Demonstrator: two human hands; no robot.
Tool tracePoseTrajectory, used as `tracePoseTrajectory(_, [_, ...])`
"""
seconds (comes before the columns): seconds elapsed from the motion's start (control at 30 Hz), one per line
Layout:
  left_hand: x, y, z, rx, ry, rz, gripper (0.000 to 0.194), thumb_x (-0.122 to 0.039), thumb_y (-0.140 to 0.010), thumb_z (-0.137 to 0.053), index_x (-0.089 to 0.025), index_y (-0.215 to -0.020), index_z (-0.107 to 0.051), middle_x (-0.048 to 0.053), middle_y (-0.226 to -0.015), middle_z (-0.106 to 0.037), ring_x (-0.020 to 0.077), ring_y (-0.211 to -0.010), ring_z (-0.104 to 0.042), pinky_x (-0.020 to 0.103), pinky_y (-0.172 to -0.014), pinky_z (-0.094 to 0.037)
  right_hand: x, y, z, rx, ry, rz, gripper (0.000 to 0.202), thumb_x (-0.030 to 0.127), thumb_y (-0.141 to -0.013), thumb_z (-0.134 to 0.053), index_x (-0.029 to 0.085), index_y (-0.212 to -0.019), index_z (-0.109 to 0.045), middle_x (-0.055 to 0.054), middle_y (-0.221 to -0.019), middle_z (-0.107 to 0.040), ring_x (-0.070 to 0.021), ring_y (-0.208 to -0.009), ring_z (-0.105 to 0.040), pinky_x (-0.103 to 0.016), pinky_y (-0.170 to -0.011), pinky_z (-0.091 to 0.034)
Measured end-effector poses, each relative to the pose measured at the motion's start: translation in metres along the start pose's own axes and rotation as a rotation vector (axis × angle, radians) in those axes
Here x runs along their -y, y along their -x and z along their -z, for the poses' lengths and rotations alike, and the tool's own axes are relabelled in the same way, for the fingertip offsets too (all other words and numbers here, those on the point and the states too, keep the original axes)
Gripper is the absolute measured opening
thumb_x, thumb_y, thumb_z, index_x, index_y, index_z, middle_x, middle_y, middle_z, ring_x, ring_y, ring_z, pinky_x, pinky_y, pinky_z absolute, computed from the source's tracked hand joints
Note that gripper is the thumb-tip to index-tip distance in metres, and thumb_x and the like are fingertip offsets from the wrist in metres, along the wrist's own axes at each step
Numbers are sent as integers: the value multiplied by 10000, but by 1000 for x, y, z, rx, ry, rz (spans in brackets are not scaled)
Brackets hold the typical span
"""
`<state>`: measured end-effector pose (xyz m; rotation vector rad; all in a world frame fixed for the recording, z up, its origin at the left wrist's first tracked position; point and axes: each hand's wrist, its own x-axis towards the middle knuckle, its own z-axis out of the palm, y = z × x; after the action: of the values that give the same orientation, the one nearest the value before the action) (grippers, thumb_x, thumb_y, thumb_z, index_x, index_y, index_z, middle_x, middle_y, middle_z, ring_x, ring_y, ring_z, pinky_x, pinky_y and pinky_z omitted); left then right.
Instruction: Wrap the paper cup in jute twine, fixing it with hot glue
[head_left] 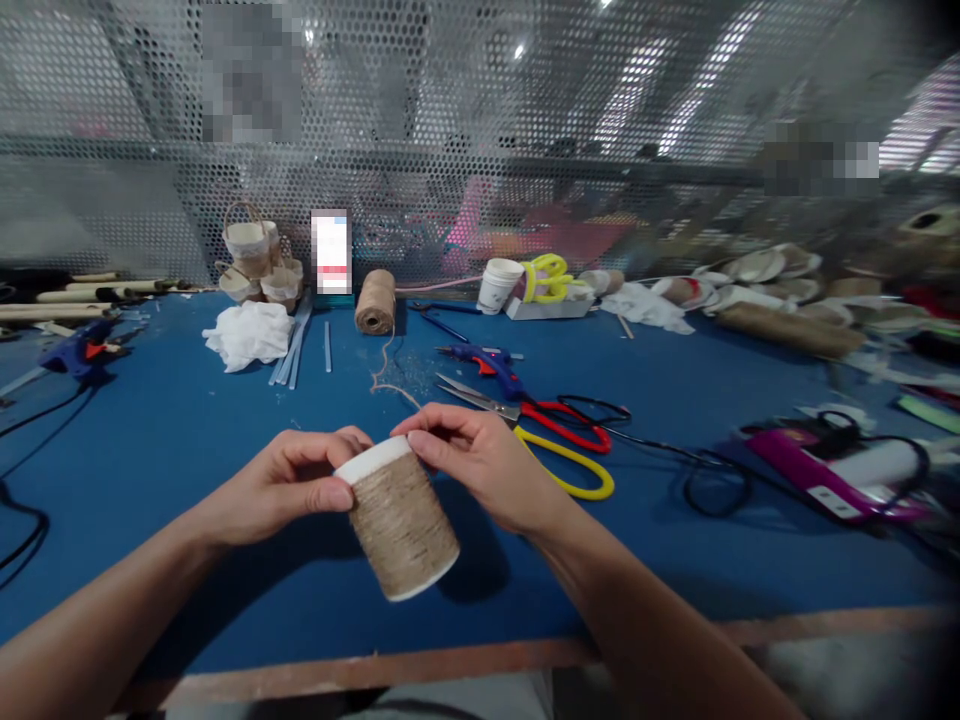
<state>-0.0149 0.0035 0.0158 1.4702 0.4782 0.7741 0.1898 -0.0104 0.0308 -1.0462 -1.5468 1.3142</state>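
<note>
A white cup wrapped in brown twine (405, 525) is held tilted above the blue table, a bare white band showing near its upper end. My left hand (300, 478) grips that end from the left, thumb on the white band. From the right, my right hand (476, 455) pinches at the same end, where the loose twine comes in between thumb and fingers. The strand runs back to a twine spool (375, 303) lying farther off. Just beyond my right hand lie scissors (555, 430) with red and yellow handles and a blue glue gun (491, 368).
Glue sticks (296, 345) and a white cloth (249, 335) lie at left, before small twine baskets (259, 262). Another glue gun (79, 352) rests far left. A paper cup (499, 285) stands behind. At right, a cable leads to a purple power strip (832, 475).
</note>
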Motion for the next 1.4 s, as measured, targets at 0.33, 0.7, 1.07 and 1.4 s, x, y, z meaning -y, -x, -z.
tracePoseTrajectory(0.33, [1,-3,6,-40,-30,26,200,-341,-716,-662,-145,-749,-642,57,-844,-609,176,-837,-528,290,-781,-403,-1,1,4,82,9,10,133,326,-829,-511,199,-798,-484,66,-618,-421,-61,-482,-371,-181,-411,-302])
tracePoseTrajectory(0.7, [8,-7,-5,-98,-399,94,236,-321,-710,-653,-129,-831,-588,57,-880,-606,184,-857,-526,311,-812,-383,-6,1,0,16,362,133,76,259,-840,-487,199,-804,-516,11,-723,-544,-119,-659,-501,-244,-612,-417])
tracePoseTrajectory(1.07, [10,-7,-15,-147,-368,123,186,-276,-688,-659,-133,-669,-540,12,-731,-558,142,-722,-504,276,-707,-396,-5,0,-1,61,388,138,99,238,-838,-483,199,-810,-570,-7,-780,-591,-137,-725,-550,-274,-688,-449])
tracePoseTrajectory(1.4, [16,-13,-18,-416,6,127,592,-385,-631,-717,-153,-1109,-459,136,-1182,-507,254,-1106,-457,404,-944,-324,-15,-5,4,-273,149,113,202,402,-793,-536,202,-807,-560,34,-609,-480,-82,-464,-416,-215,-419,-363])
